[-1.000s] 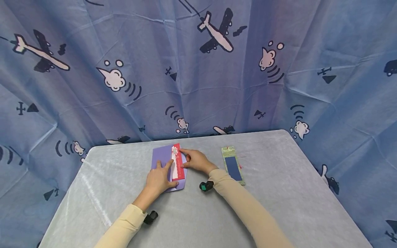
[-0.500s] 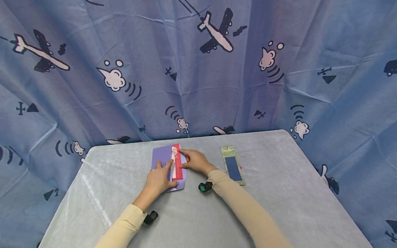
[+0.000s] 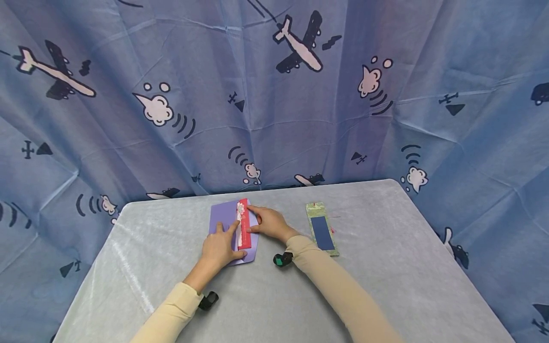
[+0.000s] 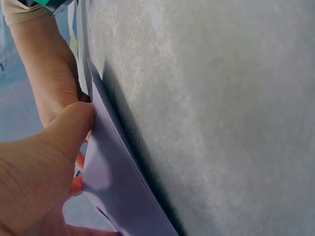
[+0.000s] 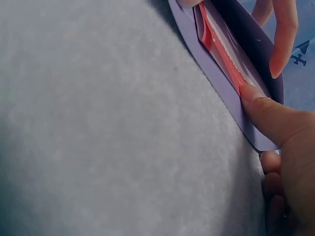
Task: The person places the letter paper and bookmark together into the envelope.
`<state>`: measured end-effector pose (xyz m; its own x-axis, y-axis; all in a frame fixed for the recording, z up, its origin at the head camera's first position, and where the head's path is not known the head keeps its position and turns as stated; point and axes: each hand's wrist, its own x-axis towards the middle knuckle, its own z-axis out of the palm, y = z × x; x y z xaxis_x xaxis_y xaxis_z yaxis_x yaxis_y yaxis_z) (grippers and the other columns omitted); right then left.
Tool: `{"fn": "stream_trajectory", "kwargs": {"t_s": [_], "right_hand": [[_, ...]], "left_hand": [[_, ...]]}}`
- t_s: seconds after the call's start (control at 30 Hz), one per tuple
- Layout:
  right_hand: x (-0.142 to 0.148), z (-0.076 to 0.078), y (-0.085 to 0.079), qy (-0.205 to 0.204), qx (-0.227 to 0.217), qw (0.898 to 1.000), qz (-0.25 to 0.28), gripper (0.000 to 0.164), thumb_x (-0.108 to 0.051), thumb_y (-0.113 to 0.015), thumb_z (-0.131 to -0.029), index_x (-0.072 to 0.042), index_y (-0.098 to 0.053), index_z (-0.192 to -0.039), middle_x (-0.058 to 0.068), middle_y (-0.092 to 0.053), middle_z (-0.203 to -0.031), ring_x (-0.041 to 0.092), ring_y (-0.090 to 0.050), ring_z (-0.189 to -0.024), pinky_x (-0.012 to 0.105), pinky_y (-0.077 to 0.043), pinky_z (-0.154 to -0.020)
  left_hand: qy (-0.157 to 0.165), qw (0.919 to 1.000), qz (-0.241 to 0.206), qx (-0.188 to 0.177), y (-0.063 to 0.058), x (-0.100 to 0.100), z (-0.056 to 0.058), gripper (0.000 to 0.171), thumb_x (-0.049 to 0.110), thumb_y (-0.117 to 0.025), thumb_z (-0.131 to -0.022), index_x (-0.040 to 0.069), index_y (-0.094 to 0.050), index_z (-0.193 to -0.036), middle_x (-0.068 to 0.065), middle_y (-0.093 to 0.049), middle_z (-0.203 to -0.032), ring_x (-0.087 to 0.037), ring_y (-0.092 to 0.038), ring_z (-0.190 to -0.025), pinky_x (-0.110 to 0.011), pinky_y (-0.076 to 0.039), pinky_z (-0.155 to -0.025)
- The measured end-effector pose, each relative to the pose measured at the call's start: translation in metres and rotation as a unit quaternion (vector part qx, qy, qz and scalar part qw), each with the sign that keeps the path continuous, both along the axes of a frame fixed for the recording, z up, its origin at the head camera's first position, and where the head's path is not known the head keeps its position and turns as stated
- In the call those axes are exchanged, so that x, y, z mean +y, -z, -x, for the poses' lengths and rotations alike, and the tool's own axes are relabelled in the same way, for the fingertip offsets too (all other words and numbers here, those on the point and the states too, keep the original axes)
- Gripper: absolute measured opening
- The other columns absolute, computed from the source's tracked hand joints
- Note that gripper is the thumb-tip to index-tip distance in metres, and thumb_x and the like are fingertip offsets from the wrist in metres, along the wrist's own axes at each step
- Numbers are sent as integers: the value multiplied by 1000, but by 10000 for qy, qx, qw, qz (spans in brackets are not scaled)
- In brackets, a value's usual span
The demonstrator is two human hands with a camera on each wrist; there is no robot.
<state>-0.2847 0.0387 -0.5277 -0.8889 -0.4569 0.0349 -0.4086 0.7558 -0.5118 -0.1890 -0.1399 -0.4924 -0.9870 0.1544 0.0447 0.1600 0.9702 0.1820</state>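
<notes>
A purple envelope (image 3: pixel 222 214) lies on the table, with a narrow red and white card (image 3: pixel 245 238) lengthwise at its opening on the right. My left hand (image 3: pixel 218 248) rests on the envelope with spread fingers, its thumb at the near edge. My right hand (image 3: pixel 272 224) holds the card's right long edge between thumb and index finger, the other fingers curled under. In the right wrist view the card (image 5: pixel 231 69) sits partly inside the gaping envelope (image 5: pixel 199 56), under my right thumb (image 5: pixel 266 110). The left wrist view shows mainly the envelope's outer side (image 4: pixel 115 172).
A green card (image 3: pixel 322 233) with a dark blue panel lies to the right, beside my right forearm, with a small pink bit at its edge. Grey cloth covers the table (image 3: pixel 407 267). A blue curtain (image 3: pixel 193 95) with airplane prints hangs behind the far edge.
The red card has shifted slightly left into the envelope, pushed by my right hand, which moved a little left with it. My left hand has stayed in place.
</notes>
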Motion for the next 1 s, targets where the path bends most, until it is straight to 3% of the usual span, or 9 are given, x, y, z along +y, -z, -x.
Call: {"fn": "stream_trajectory", "kwargs": {"t_s": [0.47,0.53,0.6,0.73,1.0], "right_hand": [[-2,-2,-1,-41,236,9996,-127,85,-51,-78,-79,-20,-43,-151,-2,-48,-77,12,-46,-74,27,-36,-64],[-3,-2,-2,-21,206,9997,-121,86,-51,-78,-79,-20,-43,-151,2,-59,-86,15,-55,-82,31,-44,-69],[-3,-2,-2,-1,149,9998,-154,86,-51,-78,-79,-23,-41,-152,5,-68,-110,19,-63,-100,36,-51,-83],[-5,-1,-3,-26,84,9995,-295,84,-53,-76,-80,-28,-40,-152,4,-56,-147,22,-58,-130,44,-49,-103],[-5,-3,-5,-1,71,9990,-448,83,-55,-75,-80,-30,-40,-152,5,-60,-142,23,-62,-123,45,-51,-98]], "left_hand": [[-18,10000,9,-74,-1,1,1,95,56,-85,-66,20,-49,-146,-35,-53,-130,-37,-64,-69,-52,-58,-68],[-13,10000,13,-71,-1,1,1,95,57,-85,-66,20,-49,-146,-35,-53,-130,-37,-64,-68,-51,-58,-68],[-4,10000,19,-70,-1,1,1,96,57,-85,-66,20,-48,-147,-35,-53,-130,-37,-64,-68,-51,-58,-68],[15,10000,26,-58,-2,0,1,96,57,-85,-66,20,-48,-147,-36,-53,-130,-37,-64,-66,-52,-58,-67],[21,10000,27,-27,-1,0,1,97,57,-85,-66,21,-48,-147,-36,-53,-130,-36,-63,-65,-52,-58,-67]]}}
